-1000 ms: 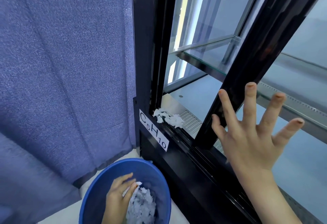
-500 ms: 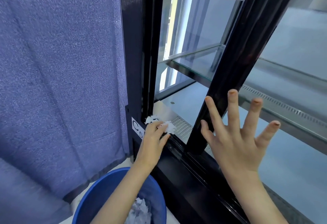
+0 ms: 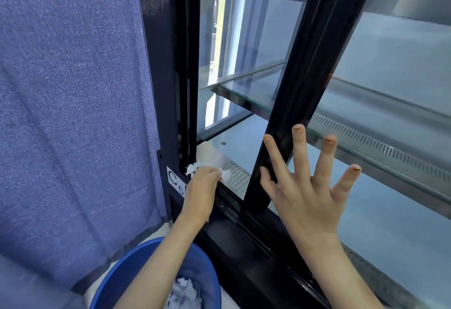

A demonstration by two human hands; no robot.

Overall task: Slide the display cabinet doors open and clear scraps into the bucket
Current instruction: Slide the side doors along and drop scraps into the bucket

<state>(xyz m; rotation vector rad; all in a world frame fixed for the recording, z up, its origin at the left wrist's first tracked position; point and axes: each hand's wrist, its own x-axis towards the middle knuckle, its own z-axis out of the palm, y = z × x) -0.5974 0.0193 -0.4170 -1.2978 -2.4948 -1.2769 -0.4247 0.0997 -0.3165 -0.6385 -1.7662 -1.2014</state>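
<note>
The black-framed sliding door (image 3: 295,94) of the display cabinet stands slid to the right, leaving a gap at the left. My right hand (image 3: 305,186) lies flat with spread fingers on the door's frame and glass. Small white paper scraps (image 3: 225,174) lie on the metal sill at the cabinet's lower left corner. My left hand (image 3: 203,186) is curled over them, pinching some between its fingers. Below, a blue bucket (image 3: 122,282) holds a heap of white scraps (image 3: 183,294) beside my left forearm.
A blue fabric curtain (image 3: 73,113) hangs to the left of the cabinet. Inside are a glass shelf (image 3: 251,86) and a slotted metal vent (image 3: 238,179). A white label (image 3: 174,179) is stuck on the cabinet's lower frame. The door's bottom track (image 3: 268,233) runs rightward.
My left hand rose out of the bucket to the scraps on the sill and has curled over them. My right hand has stayed flat on the door.
</note>
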